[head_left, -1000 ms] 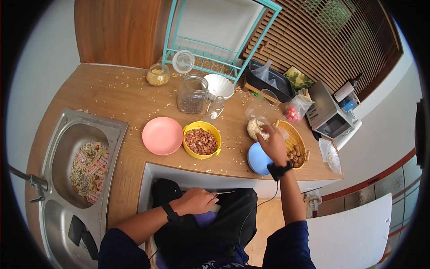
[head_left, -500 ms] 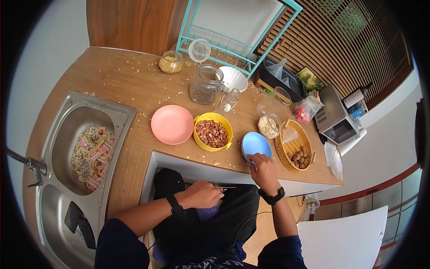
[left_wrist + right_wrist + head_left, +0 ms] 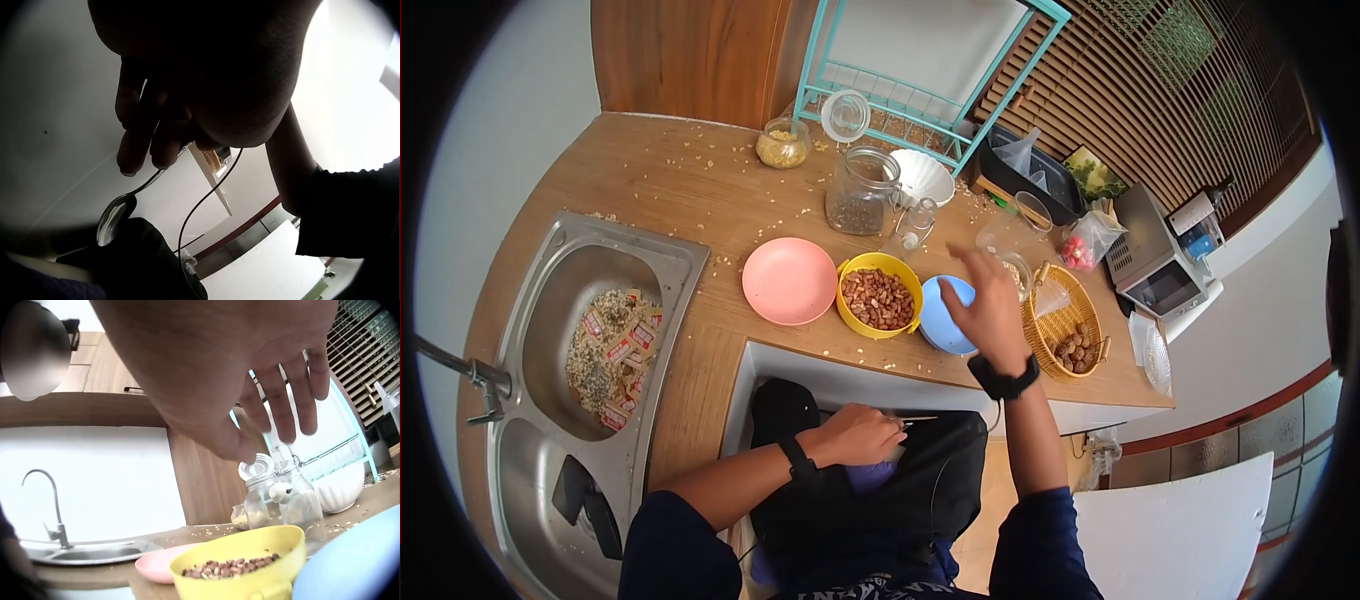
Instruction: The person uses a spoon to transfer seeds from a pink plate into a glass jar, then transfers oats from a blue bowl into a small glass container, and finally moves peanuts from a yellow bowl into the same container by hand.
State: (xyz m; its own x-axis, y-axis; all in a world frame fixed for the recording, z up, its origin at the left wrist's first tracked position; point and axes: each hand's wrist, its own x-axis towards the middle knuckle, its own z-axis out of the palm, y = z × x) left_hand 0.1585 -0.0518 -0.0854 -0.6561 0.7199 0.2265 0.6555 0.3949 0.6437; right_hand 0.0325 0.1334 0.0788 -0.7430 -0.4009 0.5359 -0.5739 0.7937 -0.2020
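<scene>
My left hand (image 3: 856, 436) rests over my lap, and in the left wrist view its fingers curl round the handle of a metal spoon (image 3: 116, 219). The right hand (image 3: 990, 308) is raised above the counter with fingers spread, holding nothing; it hovers over the right side of the blue bowl (image 3: 945, 318). Left of that bowl stands a yellow bowl (image 3: 879, 297) of reddish-brown nuts, then a pink bowl (image 3: 789, 281). A jar of pale flakes (image 3: 1017, 272) is partly hidden behind the right hand. In the right wrist view the open palm (image 3: 250, 369) is above the yellow bowl (image 3: 237, 569).
A wicker basket (image 3: 1040, 330) with walnuts sits at the right. Glass jars (image 3: 861, 190), a small bottle (image 3: 914, 228) and a white fluted bowl (image 3: 923, 178) stand behind the bowls. The sink (image 3: 550, 290) at the left holds packets and loose flakes. A microwave (image 3: 1157, 262) is far right.
The right hand went from the flake jar to the blue bowl's near rim, then lifted off it. The blue bowl now sits further left, beside the yellow bowl. My left hand keeps the spoon.
</scene>
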